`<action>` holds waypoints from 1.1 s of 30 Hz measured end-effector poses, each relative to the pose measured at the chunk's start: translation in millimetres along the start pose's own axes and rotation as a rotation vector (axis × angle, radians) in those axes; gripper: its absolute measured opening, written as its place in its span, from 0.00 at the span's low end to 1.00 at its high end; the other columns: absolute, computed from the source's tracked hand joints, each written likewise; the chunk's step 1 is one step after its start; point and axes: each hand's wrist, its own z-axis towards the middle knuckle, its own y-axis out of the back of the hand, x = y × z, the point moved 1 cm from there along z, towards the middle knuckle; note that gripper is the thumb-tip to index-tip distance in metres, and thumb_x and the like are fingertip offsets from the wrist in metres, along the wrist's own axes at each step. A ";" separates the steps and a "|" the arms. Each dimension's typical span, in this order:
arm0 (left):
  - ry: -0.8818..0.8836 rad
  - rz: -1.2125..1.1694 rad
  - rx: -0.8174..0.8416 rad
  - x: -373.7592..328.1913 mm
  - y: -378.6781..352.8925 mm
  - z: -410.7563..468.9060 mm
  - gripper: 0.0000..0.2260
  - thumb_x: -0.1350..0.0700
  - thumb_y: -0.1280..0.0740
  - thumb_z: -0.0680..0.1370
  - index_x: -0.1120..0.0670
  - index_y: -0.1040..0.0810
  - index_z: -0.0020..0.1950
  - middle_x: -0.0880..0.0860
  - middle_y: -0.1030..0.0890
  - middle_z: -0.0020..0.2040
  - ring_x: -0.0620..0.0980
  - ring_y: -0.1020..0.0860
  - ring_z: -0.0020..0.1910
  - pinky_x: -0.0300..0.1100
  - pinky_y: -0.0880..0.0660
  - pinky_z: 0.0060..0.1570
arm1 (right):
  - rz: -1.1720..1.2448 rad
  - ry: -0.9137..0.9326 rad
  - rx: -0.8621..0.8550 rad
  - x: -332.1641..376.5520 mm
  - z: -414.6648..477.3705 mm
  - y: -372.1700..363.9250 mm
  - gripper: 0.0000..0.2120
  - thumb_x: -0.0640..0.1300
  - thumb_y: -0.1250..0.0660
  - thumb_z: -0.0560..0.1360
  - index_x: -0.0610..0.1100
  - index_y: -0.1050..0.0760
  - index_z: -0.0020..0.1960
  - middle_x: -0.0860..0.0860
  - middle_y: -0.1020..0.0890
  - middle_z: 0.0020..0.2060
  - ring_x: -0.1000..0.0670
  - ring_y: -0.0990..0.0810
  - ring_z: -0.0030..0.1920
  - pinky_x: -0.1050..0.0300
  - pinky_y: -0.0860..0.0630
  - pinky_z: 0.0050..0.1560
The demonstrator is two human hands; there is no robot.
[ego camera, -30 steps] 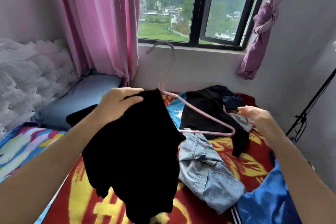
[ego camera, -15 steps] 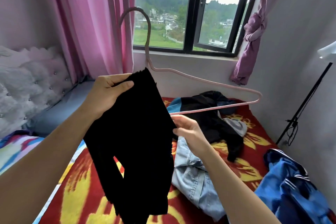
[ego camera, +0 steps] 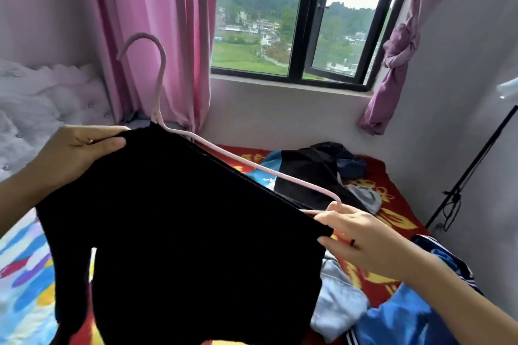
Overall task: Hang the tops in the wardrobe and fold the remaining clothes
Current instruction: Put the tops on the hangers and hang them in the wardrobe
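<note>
A black top (ego camera: 182,227) hangs spread out in front of me, above the bed. My left hand (ego camera: 75,151) pinches its upper left edge by the neck. A pink hanger (ego camera: 157,75) sticks up behind the top, hook upward, one arm sloping down to the right. My right hand (ego camera: 356,235) grips the top's right shoulder and touches the hanger's right end. Behind lie a dark garment (ego camera: 311,168), a grey piece (ego camera: 367,199), light denim (ego camera: 339,297) and a blue jacket (ego camera: 403,316).
The bed (ego camera: 392,204) has a red and yellow cover, with a padded headboard (ego camera: 33,109) at the left. Pink curtains (ego camera: 157,22) flank the window (ego camera: 302,25). A black stand (ego camera: 465,176) leans by the right wall.
My right hand moved from the top's lower edge out to its right shoulder, spreading the black top wide. The hanger's arm now lies behind the top. The view has shifted slightly.
</note>
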 end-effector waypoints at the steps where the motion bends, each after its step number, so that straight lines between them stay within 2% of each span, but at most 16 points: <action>1: -0.009 -0.022 0.005 3.2 6.6 -0.6 0.15 0.57 0.32 0.73 0.34 0.18 0.42 0.37 0.17 0.42 0.39 0.21 0.50 0.40 0.29 0.62 | 0.022 0.009 -0.017 2.2 -1.5 6.5 0.11 0.54 0.42 0.78 0.49 0.29 0.54 0.64 0.32 0.39 0.65 0.33 0.42 0.78 0.37 0.49; 3: -0.061 0.109 0.041 9.2 14.7 -7.1 0.05 0.42 0.32 0.71 0.32 0.19 0.43 0.37 0.18 0.42 0.38 0.21 0.52 0.37 0.29 0.62 | 0.027 0.042 -0.075 1.7 -3.3 18.5 0.10 0.55 0.44 0.80 0.50 0.29 0.52 0.58 0.29 0.37 0.64 0.32 0.39 0.72 0.33 0.41; 4: -0.119 0.244 0.097 7.1 14.5 -12.6 0.08 0.34 0.35 0.70 0.32 0.19 0.43 0.39 0.17 0.43 0.30 0.23 0.50 0.29 0.29 0.59 | 0.008 0.055 -0.101 1.2 -1.4 24.7 0.10 0.55 0.44 0.80 0.51 0.28 0.51 0.57 0.29 0.36 0.63 0.33 0.37 0.69 0.32 0.38; 5: -0.138 0.361 0.120 7.8 11.8 -17.7 0.17 0.30 0.39 0.71 0.37 0.17 0.45 0.44 0.16 0.44 0.23 0.26 0.48 0.23 0.31 0.55 | -0.004 0.056 -0.116 1.9 0.0 29.2 0.10 0.55 0.43 0.79 0.51 0.28 0.48 0.58 0.29 0.35 0.62 0.33 0.35 0.67 0.32 0.36; 6: -0.200 0.406 0.102 10.0 7.2 -18.3 0.26 0.30 0.43 0.73 0.48 0.15 0.47 0.45 0.16 0.46 0.19 0.29 0.48 0.21 0.32 0.54 | 0.006 0.043 -0.138 3.0 4.4 31.2 0.10 0.56 0.42 0.79 0.51 0.28 0.45 0.59 0.30 0.34 0.63 0.33 0.34 0.67 0.32 0.35; 8: -0.313 0.437 0.093 6.6 -5.7 -21.2 0.33 0.34 0.45 0.77 0.63 0.17 0.49 0.33 0.20 0.49 0.17 0.32 0.51 0.20 0.35 0.55 | 0.095 -0.005 -0.194 8.6 19.0 28.5 0.12 0.55 0.38 0.76 0.48 0.29 0.39 0.58 0.31 0.31 0.64 0.34 0.32 0.69 0.35 0.34; 12: -0.458 0.459 0.083 0.6 -35.6 -18.3 0.31 0.37 0.45 0.78 0.63 0.18 0.53 0.20 0.29 0.52 0.19 0.32 0.53 0.23 0.34 0.55 | 0.355 -0.283 -0.364 22.4 69.8 15.0 0.13 0.46 0.35 0.76 0.40 0.25 0.36 0.45 0.25 0.28 0.54 0.32 0.27 0.67 0.35 0.31; 14: -0.453 0.402 0.059 -1.4 -45.1 -17.5 0.32 0.34 0.45 0.77 0.61 0.19 0.55 0.20 0.29 0.52 0.22 0.29 0.52 0.24 0.33 0.55 | 0.451 -0.480 -0.480 21.6 93.6 11.4 0.10 0.44 0.35 0.76 0.43 0.23 0.37 0.45 0.21 0.30 0.47 0.26 0.30 0.60 0.30 0.35; 15: -0.446 0.364 0.064 -1.7 -49.3 -19.1 0.32 0.34 0.45 0.77 0.59 0.19 0.57 0.22 0.27 0.51 0.24 0.27 0.52 0.25 0.32 0.55 | 0.467 -0.539 -0.476 22.4 103.6 8.6 0.09 0.43 0.35 0.76 0.46 0.22 0.37 0.47 0.20 0.31 0.49 0.23 0.32 0.58 0.27 0.39; 19: -0.486 0.332 0.130 -17.4 -71.6 -27.9 0.27 0.34 0.45 0.77 0.53 0.20 0.60 0.41 0.18 0.46 0.39 0.20 0.46 0.32 0.28 0.48 | 0.298 -0.478 -0.204 44.9 132.1 -8.0 0.07 0.40 0.34 0.73 0.42 0.17 0.42 0.55 0.21 0.31 0.58 0.25 0.34 0.70 0.32 0.41; 21: -0.491 0.326 0.138 -23.2 -75.9 -27.4 0.29 0.34 0.46 0.77 0.54 0.20 0.60 0.36 0.20 0.43 0.36 0.22 0.44 0.27 0.31 0.45 | 0.231 -0.412 -0.113 52.9 136.5 -6.7 0.08 0.41 0.35 0.73 0.41 0.17 0.44 0.54 0.22 0.33 0.57 0.26 0.37 0.74 0.34 0.39; 24: -0.455 0.289 0.160 -24.1 -72.7 -25.2 0.32 0.32 0.46 0.75 0.55 0.20 0.60 0.28 0.24 0.44 0.28 0.25 0.44 0.23 0.34 0.46 | 0.080 -0.359 0.168 47.3 138.3 2.7 0.10 0.46 0.35 0.75 0.41 0.19 0.44 0.53 0.25 0.31 0.53 0.28 0.37 0.68 0.33 0.38; 26: -0.460 0.287 0.169 -21.1 -70.4 -23.7 0.32 0.32 0.46 0.75 0.55 0.19 0.57 0.31 0.23 0.43 0.30 0.24 0.43 0.24 0.33 0.45 | -0.028 -0.343 0.330 41.9 139.9 3.4 0.10 0.49 0.36 0.76 0.47 0.22 0.39 0.57 0.28 0.29 0.51 0.28 0.39 0.60 0.29 0.43; 28: -0.446 0.307 0.155 -16.4 -65.3 -22.3 0.29 0.33 0.45 0.75 0.55 0.17 0.51 0.32 0.22 0.42 0.30 0.24 0.42 0.23 0.34 0.44 | -0.082 -0.359 0.408 38.1 140.8 7.0 0.14 0.51 0.37 0.77 0.53 0.28 0.32 0.56 0.29 0.29 0.51 0.29 0.38 0.57 0.29 0.43; 31: -0.313 0.316 0.053 -9.1 -37.4 -17.5 0.07 0.41 0.37 0.74 0.35 0.19 0.41 0.28 0.23 0.39 0.25 0.26 0.40 0.20 0.35 0.44 | -0.179 -0.384 0.438 21.0 134.4 26.3 0.14 0.52 0.36 0.76 0.51 0.26 0.33 0.55 0.30 0.30 0.52 0.30 0.37 0.57 0.32 0.41; 33: -0.204 0.316 -0.035 2.2 -15.7 -15.4 0.16 0.51 0.37 0.72 0.26 0.24 0.37 0.25 0.24 0.35 0.22 0.28 0.37 0.19 0.36 0.41 | -0.088 -0.408 0.430 8.1 126.6 37.9 0.14 0.50 0.36 0.77 0.50 0.28 0.32 0.55 0.31 0.35 0.53 0.30 0.37 0.56 0.32 0.47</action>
